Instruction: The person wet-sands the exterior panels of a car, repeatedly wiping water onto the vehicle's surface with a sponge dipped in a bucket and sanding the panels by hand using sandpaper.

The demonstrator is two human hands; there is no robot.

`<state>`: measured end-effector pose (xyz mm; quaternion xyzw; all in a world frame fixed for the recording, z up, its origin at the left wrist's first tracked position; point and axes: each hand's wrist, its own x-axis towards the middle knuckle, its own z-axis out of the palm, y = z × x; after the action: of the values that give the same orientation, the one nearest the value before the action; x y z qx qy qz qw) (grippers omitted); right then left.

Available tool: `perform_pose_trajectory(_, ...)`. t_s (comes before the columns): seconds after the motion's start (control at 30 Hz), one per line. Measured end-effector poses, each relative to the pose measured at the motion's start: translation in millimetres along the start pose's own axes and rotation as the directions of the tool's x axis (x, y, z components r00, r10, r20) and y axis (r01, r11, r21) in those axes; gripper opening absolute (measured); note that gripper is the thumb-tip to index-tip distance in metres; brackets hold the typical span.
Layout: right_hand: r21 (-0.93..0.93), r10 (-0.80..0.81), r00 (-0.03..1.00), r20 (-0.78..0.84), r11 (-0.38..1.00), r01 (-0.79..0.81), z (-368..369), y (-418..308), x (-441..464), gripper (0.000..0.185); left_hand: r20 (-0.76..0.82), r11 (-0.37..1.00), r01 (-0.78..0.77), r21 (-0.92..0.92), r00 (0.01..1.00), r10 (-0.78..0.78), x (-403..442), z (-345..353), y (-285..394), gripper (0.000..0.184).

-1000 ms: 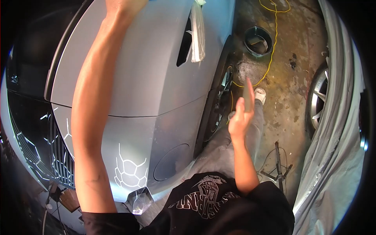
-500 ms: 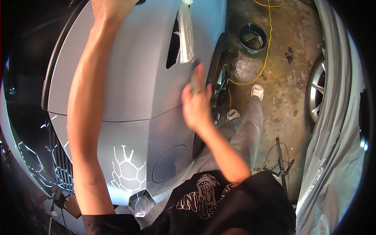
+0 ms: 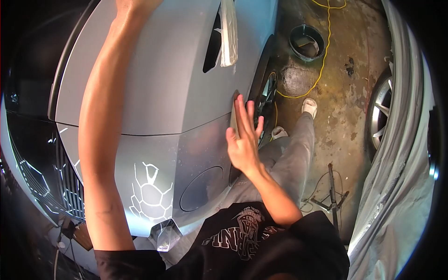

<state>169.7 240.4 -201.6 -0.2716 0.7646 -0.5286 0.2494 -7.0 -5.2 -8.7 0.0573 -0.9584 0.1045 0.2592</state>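
In the head view, my right hand (image 3: 244,135) is at the side of the grey car panel (image 3: 158,84), below the masked opening. Its fingers are stretched forward and slightly spread over a thin brownish sanding sheet (image 3: 234,110), which is held between the hand and the panel and mostly covered. My left arm reaches across the panel to the top edge, where only part of my left hand (image 3: 136,4) shows; its fingers are cut off. A strip of pale masking material (image 3: 228,37) hangs beside the dark slot in the panel.
A dark bucket (image 3: 306,43) stands on the stained floor near a yellow cord (image 3: 326,46). At lower right is a black stand (image 3: 332,191). A grey cover (image 3: 387,158) hangs by another wheel (image 3: 381,109). My feet are beside the car's wheel (image 3: 268,91).
My right hand has moved slightly down and right along the panel's side, its fingers now more extended. The whole view has shifted a little. My left hand stays at the top edge.
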Motion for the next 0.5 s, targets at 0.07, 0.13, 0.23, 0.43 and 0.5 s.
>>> perform_pose_trajectory(0.07,0.036,-0.113,0.994,0.008,0.993,0.112,8,-12,-7,0.072,-0.014,1.000,0.008,0.004,1.000,-0.008,-2,2,0,0.038)
perform_pose_trajectory(0.13,0.236,-0.229,0.973,0.014,0.947,0.219,12,-52,-15,0.073,-0.013,1.000,0.011,0.019,1.000,-0.011,-7,1,2,0.038)
perform_pose_trajectory(0.23,0.232,-0.075,0.996,-0.045,0.969,0.083,10,-22,20,0.067,-0.041,1.000,-0.018,0.017,0.999,0.018,1,4,-1,0.038)
perform_pose_trajectory(0.43,0.304,0.017,0.991,-0.134,0.952,0.025,6,20,80,0.068,-0.059,1.000,-0.001,0.012,0.998,0.002,2,3,9,0.037)
perform_pose_trajectory(0.5,0.326,-0.059,0.998,0.002,0.944,0.055,18,2,3,0.076,-0.042,1.000,0.025,0.011,0.999,-0.025,-3,4,11,0.038)
